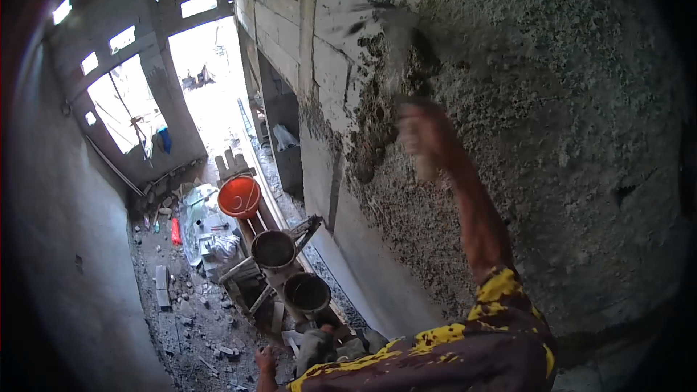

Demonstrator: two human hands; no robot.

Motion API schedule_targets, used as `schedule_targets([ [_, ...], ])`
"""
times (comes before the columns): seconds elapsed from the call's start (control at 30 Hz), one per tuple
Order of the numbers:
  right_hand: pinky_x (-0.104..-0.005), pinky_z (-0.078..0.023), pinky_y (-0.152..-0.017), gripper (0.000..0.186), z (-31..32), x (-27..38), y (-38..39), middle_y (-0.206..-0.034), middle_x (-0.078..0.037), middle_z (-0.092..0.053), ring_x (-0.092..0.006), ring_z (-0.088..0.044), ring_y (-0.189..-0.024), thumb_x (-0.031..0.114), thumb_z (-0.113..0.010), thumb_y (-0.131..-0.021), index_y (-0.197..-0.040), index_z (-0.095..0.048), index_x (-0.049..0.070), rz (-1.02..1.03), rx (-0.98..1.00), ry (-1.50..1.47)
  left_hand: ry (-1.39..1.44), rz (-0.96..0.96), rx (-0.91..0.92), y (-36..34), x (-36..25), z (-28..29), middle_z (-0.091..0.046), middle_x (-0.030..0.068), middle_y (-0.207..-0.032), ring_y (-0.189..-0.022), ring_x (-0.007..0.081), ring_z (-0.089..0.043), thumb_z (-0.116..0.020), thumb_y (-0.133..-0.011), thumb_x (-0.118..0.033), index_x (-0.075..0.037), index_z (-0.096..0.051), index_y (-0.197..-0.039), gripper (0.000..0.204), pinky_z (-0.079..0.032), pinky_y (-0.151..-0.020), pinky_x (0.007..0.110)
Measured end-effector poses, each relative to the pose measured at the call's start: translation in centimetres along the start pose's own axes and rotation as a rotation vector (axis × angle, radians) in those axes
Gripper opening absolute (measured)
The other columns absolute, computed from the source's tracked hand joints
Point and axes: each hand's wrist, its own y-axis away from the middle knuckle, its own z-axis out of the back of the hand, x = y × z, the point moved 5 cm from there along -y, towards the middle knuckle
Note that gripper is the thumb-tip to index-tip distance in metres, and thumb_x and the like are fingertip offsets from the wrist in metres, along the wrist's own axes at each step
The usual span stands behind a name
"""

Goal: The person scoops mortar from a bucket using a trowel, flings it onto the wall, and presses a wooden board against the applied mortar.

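My right hand (427, 138) is raised against the wall, fingers wrapped round the handle of a trowel. Motion blurs the trowel's blade (399, 36), which is up by a patch of wet, dark mortar (385, 105). To the right, rough grey mortar (552, 123) covers the wall; to the left, pale blocks (330, 51) lie bare. Low in the picture, my left hand (266, 360) hangs beside my body with curled fingers and nothing visible in it. Closest to it is a dark bucket (307, 292), with another dark bucket (274, 249) holding grey mix just beyond.
An orange bucket (239, 197) stands farther along the narrow scaffold planks (270, 207). Far below, rubble covers the floor (185, 330), with plastic sheeting (200, 210) and blocks (162, 287) on it. A bright doorway (207, 80) opens at the far end; a plain wall (87, 247) runs along the left.
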Motion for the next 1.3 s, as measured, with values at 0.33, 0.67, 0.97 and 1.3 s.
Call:
schedule_targets([
  [0.33, -0.0340, -0.048, -0.048, 0.031, -20.4, -34.2, 39.3, -0.071, -0.009, -0.059, -0.0163, -0.055, -0.051, 0.028, -0.056, -0.091, -0.108, -0.058, 0.002, -0.791, -0.182, 0.279, -1.081, -0.502, 0.265, -1.0, 10.6, 4.6, -0.058, 0.0248, -0.115, -0.107, 0.0369, -0.055, -0.062, -0.082, -0.042, 0.000, -0.055, -0.122, 0.058, -0.044, -0.091, 0.045],
  [0.67, -0.0436, -0.050, -0.063, 0.032, -32.5, -32.7, 77.8, -0.082, -0.015, -0.064, -0.0303, -0.061, -0.069, 0.029, -0.056, -0.086, -0.103, -0.063, 0.003, -1.364, 0.822, 0.307, -0.415, -0.173, 0.679, -13.8, -1.7, -15.4, -0.040, 0.0298, -0.137, -0.128, 0.0348, -0.042, -0.076, -0.067, -0.057, 0.012, -0.015, -0.142, 0.119, -0.033, -0.106, 0.039],
  [0.97, -0.0340, -0.049, -0.051, 0.020, -35.7, -40.3, 60.4, -0.070, -0.012, -0.058, -0.0179, -0.060, -0.060, 0.020, -0.055, -0.089, -0.101, -0.058, 0.004, -1.845, 0.136, 0.020, 0.057, 0.002, 0.346, -38.6, 4.9, -21.4, -0.061, 0.0112, -0.110, -0.095, 0.0225, -0.060, -0.073, -0.077, -0.029, 0.002, -0.051, -0.120, 0.058, -0.049, -0.082, 0.035],
  [1.3, -0.0554, -0.046, -0.076, 0.034, -42.0, -53.4, 29.6, -0.090, -0.028, -0.063, -0.0466, -0.060, -0.086, 0.031, -0.051, -0.087, -0.106, -0.053, 0.003, -0.997, 0.586, 0.544, -0.185, -0.336, 0.112, -28.2, 3.8, -26.2, -0.062, 0.0071, -0.081, -0.073, 0.0181, -0.056, -0.052, -0.073, -0.005, 0.004, -0.058, -0.106, 0.034, -0.048, -0.068, 0.032],
])
